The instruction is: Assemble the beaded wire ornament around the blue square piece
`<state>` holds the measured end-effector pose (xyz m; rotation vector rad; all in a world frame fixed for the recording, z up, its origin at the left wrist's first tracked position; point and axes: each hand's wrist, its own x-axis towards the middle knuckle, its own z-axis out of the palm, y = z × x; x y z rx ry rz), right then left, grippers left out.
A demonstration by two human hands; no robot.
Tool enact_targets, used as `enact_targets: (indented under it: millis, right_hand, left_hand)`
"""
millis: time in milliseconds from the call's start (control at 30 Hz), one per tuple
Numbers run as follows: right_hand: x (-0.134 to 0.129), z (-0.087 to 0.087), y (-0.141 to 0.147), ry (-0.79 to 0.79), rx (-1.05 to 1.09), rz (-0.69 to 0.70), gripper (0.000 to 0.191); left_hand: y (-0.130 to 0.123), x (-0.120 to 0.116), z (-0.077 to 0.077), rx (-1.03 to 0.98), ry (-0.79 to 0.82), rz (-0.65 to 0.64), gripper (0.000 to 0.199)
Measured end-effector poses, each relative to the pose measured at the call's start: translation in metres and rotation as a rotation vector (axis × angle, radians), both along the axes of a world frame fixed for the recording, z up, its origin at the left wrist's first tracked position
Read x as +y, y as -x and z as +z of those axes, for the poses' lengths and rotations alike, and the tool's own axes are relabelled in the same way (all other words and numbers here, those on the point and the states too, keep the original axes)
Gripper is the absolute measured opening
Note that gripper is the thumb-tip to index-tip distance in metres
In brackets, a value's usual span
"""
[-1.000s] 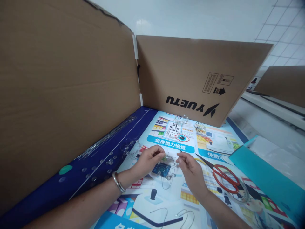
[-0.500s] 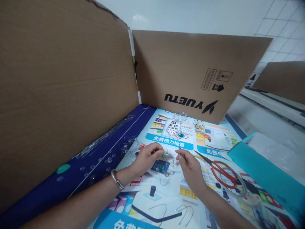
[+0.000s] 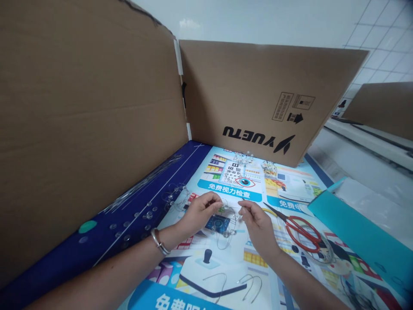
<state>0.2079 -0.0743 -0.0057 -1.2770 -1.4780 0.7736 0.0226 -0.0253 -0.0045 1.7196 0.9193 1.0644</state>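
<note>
My left hand (image 3: 201,212), with a silver bangle on its wrist, pinches a thin wire loop (image 3: 235,219) strung with clear beads, which hangs over the printed sheet. To the right of the loop, my right hand (image 3: 256,217) has its thumb and fingers pressed together; what it holds, if anything, is too small to make out. Bent wire pieces (image 3: 251,286) lie on the sheet below the hands. Loose clear beads (image 3: 148,214) are scattered on the dark blue strip at the left, near a bundle of straight wires (image 3: 138,185).
Red-handled scissors (image 3: 303,232) lie right of my right hand, beside a coil of wire (image 3: 327,252). A teal box (image 3: 361,241) stands at the right. Cardboard panels (image 3: 258,86) rise at the left and back, with beaded wire clusters (image 3: 269,168) at the back panel's foot.
</note>
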Motion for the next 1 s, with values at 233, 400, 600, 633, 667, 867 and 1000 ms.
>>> enact_targets:
  millis: [233, 400, 600, 633, 667, 867, 1000]
  right_hand:
    - [0.0025, -0.0043, 0.0005, 0.059, 0.077, -0.002, 0.025]
    - [0.0031, -0.0038, 0.0010, 0.085, 0.073, -0.021, 0.025]
    - [0.0038, -0.0024, 0.0015, 0.090, 0.050, -0.027, 0.026]
    - [0.0038, -0.0027, 0.0013, 0.089, 0.048, -0.033, 0.026]
    - [0.0037, -0.0032, 0.0010, 0.087, 0.042, -0.039, 0.026]
    - [0.0032, -0.0041, -0.0003, 0.075, -0.010, -0.046, 0.027]
    - [0.0035, -0.0021, 0.0005, 0.062, -0.045, -0.064, 0.026]
  left_hand:
    - [-0.0005, 0.0010, -0.0019, -0.011, 0.015, 0.007, 0.013]
    - [-0.0001, 0.0026, -0.0049, 0.005, 0.023, 0.010, 0.013]
    - [0.0001, 0.0032, -0.0054, -0.004, 0.018, 0.000, 0.012]
    - [-0.0001, 0.0032, -0.0053, -0.004, 0.015, -0.001, 0.012]
    - [-0.0002, 0.0031, -0.0052, -0.003, 0.012, -0.002, 0.012]
    - [-0.0002, 0.0023, -0.0034, 0.007, 0.013, -0.014, 0.013]
    - [0.0003, 0.0013, 0.0008, 0.007, -0.012, -0.023, 0.014]
